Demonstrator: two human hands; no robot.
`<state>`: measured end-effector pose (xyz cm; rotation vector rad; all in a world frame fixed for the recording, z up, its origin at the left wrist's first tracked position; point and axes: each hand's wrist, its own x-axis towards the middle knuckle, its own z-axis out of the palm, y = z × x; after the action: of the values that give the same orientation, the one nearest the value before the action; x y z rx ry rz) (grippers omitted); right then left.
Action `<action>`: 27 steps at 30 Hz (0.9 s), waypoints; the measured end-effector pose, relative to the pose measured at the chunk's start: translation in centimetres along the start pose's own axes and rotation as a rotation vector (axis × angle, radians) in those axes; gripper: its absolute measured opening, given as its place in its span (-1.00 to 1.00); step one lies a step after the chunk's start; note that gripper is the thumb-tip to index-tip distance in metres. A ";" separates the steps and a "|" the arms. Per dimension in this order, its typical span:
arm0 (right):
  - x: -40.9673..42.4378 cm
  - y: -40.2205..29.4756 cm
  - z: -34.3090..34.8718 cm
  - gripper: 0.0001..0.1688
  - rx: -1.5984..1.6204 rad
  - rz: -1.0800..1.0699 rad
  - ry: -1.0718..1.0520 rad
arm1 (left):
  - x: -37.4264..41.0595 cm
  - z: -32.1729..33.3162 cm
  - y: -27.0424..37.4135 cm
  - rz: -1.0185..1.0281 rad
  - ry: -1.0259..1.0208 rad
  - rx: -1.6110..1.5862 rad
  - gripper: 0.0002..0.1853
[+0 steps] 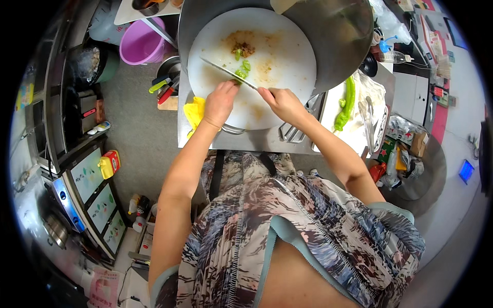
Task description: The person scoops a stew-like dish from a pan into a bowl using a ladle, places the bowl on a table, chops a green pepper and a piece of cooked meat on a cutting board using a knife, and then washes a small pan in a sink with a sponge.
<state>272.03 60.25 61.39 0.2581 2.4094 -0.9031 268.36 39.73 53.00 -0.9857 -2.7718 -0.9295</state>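
Observation:
A kitchen knife (pixel 227 71) lies edge-down across a round white cutting board (pixel 285 50), its handle inside my right hand (pixel 283 101). Close to the blade's left side, the bent fingertips of my left hand (pixel 222 101) press on something green, mostly hidden by the fingers and blade. Cut pieces of green pepper (pixel 243 69) lie just beyond the blade. Farther up the board is a small heap of brown chopped food (pixel 243 48), with brown stains around it. A whole long green pepper (pixel 349 102) lies on a white surface to the right.
A large metal pot wall (pixel 342 34) rises behind the board. A yellow cloth (pixel 193 113) lies at its lower left. Metal tongs (pixel 369 123) rest at the right, near a white cloth (pixel 369 86). A metal bowl with knives (pixel 168 79) and a purple bucket (pixel 142 42) stand left.

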 end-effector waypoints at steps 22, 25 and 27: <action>1.0 1.5 3.6 -0.28 0.246 -0.056 0.035 | -0.8 0.4 -1.5 0.071 -0.013 0.044 -0.80; 1.4 1.9 1.7 -0.26 0.227 -0.018 0.009 | -0.4 0.5 -1.8 0.054 0.026 0.059 -0.81; 1.5 2.0 -0.2 -0.24 0.182 -0.005 0.009 | 0.5 0.0 -2.0 -0.001 0.037 0.060 -0.82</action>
<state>271.34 61.87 59.61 0.3244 2.3391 -1.1271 266.75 38.78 52.09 -0.9493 -2.7526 -0.8503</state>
